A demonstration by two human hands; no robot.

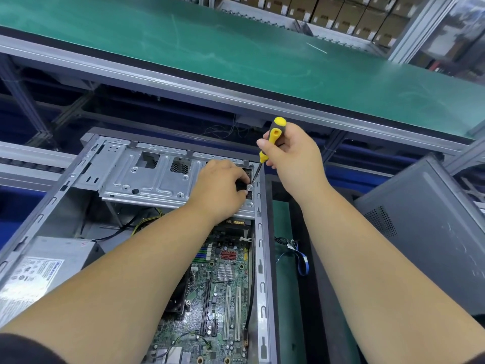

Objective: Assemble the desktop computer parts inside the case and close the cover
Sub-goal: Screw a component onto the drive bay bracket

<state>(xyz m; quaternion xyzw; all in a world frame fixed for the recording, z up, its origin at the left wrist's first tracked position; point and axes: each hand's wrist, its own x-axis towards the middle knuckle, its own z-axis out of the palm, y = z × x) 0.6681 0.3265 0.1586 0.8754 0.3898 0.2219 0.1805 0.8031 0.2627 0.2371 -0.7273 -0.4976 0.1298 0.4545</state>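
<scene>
An open grey computer case (259, 271) lies on its side below me. Inside it sit a green motherboard (223, 290), a silver power supply (44, 269) at the left and a metal drive cage (147, 177) at the far end. My left hand (220, 187) rests on the cage's right end, fingers curled round a small black part there. My right hand (291, 153) grips a yellow-and-black screwdriver (273, 137) upright. Its tip meets a screw beside my left fingertips at the case's right wall.
The grey side cover (425, 232) leans at the right. Loose black and blue cables (296, 253) lie on the green mat between case and cover. A green conveyor belt (236, 56) runs across behind the case. Cardboard boxes (341, 11) fill shelves at the far top.
</scene>
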